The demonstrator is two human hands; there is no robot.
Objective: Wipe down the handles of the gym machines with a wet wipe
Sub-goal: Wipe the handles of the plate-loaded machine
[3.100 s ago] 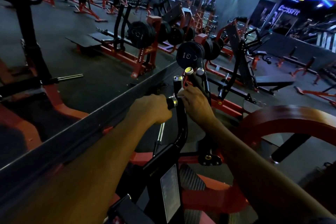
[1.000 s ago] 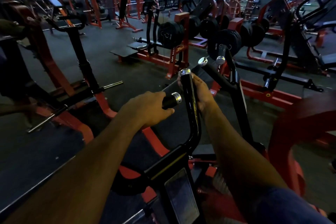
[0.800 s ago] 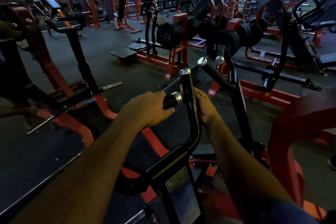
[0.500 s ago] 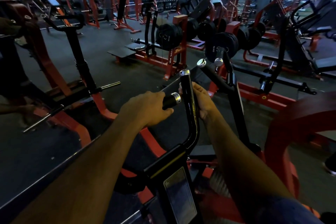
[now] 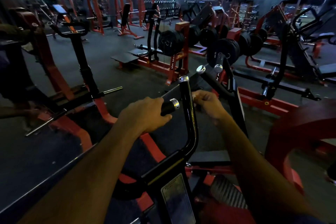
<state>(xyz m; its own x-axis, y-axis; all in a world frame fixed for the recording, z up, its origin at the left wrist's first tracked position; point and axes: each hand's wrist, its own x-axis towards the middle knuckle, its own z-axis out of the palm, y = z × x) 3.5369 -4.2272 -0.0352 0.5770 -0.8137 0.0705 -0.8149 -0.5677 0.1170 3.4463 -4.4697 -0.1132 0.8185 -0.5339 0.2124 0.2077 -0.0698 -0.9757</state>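
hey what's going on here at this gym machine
A person stands over a black and red gym machine. Their left hand grips the short side handle with the silver end cap. Their right hand is curled beside the upright black handle. No wipe can be made out in the dim light.

L hand [image 5: 145, 114] on side grip [image 5: 170, 106] | upright handle [image 5: 187, 107] btwn hands — R hand [image 5: 207, 104] just right | plates [image 5: 225, 52] behind

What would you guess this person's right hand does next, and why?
Probably it closes back around the upright black handle and rubs along it. The right hand sits just beside that bar with fingers curled, while the left hand grips the short side grip. No wipe is clearly visible.
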